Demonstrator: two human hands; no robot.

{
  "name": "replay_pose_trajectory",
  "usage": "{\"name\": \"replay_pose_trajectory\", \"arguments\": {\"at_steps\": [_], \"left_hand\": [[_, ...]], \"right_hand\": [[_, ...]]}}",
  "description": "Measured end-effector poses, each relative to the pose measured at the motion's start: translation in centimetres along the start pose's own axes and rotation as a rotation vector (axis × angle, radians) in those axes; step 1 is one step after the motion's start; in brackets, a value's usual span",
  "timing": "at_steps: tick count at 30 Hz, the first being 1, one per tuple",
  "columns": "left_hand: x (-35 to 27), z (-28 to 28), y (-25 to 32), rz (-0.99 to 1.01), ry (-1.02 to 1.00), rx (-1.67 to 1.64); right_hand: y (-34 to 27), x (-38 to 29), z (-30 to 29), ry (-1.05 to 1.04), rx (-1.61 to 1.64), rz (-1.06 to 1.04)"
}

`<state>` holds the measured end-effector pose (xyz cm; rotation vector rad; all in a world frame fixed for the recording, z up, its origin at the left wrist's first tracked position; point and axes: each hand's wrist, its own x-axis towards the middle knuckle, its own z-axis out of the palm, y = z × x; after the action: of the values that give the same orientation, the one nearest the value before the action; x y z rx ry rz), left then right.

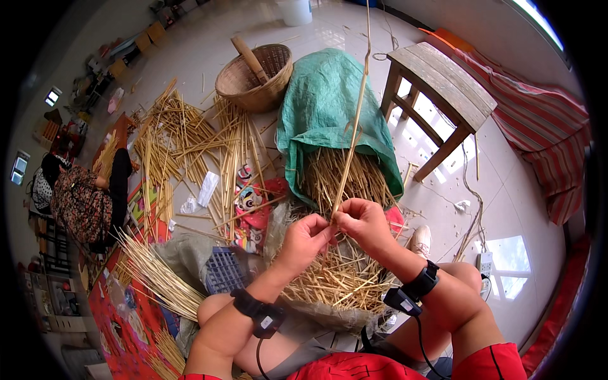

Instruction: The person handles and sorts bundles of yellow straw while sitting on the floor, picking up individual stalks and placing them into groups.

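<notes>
A long, dry straw stalk (352, 152) stands nearly upright before me, its upper end reaching the top of the view. Both hands pinch its lower end: my left hand (304, 244) between thumb and fingers, my right hand (363, 221) just beside it. Thin leaf sheath hangs loose from the stalk's middle. Behind the hands, a green woven plastic sack (327, 95) lies with its mouth towards me, full of brown stalks (339, 175). Below the hands, short straw pieces (337, 282) lie heaped on a pale sack sheet (332, 316) between my legs.
Sorted straw (178, 128) covers the floor left, near a wicker basket (256, 90). A pale stalk bundle (159, 275) lies by my left knee. A wooden stool (441, 80) stands right, near cords and a power strip (484, 263). Another person (83, 204) sits far left.
</notes>
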<state>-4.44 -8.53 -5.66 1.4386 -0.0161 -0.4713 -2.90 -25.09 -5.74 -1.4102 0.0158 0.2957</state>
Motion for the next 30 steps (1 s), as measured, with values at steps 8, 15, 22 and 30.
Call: {"name": "replay_pose_trajectory", "arguments": {"at_steps": [8, 15, 22, 30], "left_hand": [[0.0, -0.3, -0.6, 0.073, 0.033, 0.19], [-0.1, -0.1, 0.2, 0.089, 0.075, 0.19], [-0.1, -0.3, -0.9, 0.14, 0.08, 0.243], [-0.6, -0.3, 1.0, -0.082, -0.077, -0.084]], "right_hand": [[0.0, -0.3, 0.2, 0.035, -0.116, -0.014], [-0.1, -0.5, 0.5, 0.058, -0.04, -0.048], [-0.2, -0.6, 0.6, 0.05, -0.109, -0.039], [-0.4, -0.7, 0.2, -0.099, 0.249, 0.044]]}}
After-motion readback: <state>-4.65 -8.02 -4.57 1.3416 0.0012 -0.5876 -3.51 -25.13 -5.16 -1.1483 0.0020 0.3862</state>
